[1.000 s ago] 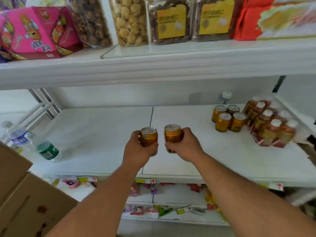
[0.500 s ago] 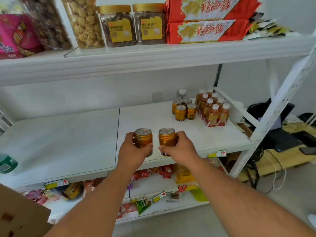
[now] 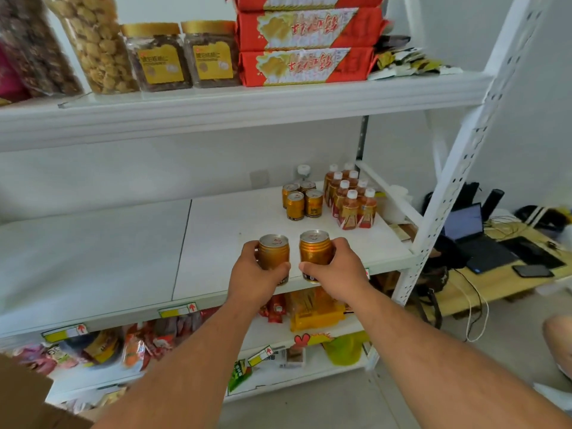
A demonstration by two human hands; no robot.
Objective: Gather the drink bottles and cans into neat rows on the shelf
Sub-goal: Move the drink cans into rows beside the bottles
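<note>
My left hand (image 3: 255, 275) grips a gold can (image 3: 273, 250) and my right hand (image 3: 339, 272) grips a second gold can (image 3: 314, 249). Both cans are upright, side by side, above the front part of the white middle shelf (image 3: 216, 230). Further back on the right of that shelf stands a block of several gold cans (image 3: 301, 201). Right of them, several amber drink bottles with white caps (image 3: 351, 196) stand in two rows. A clear bottle with a white cap (image 3: 302, 171) stands behind the cans by the wall.
The upper shelf (image 3: 247, 103) holds snack jars (image 3: 182, 55) and red packages (image 3: 306, 65). A white perforated post (image 3: 448, 187) frames the right end. Lower shelves hold snack packets (image 3: 133, 348). A low wooden table with a laptop (image 3: 476, 239) lies to the right. A cardboard box (image 3: 24, 397) is at bottom left.
The view has swung right and closer; the water bottles at the left have left the frame. Both hands, still holding their cans, have moved right along the shelf toward the grouped cans.
</note>
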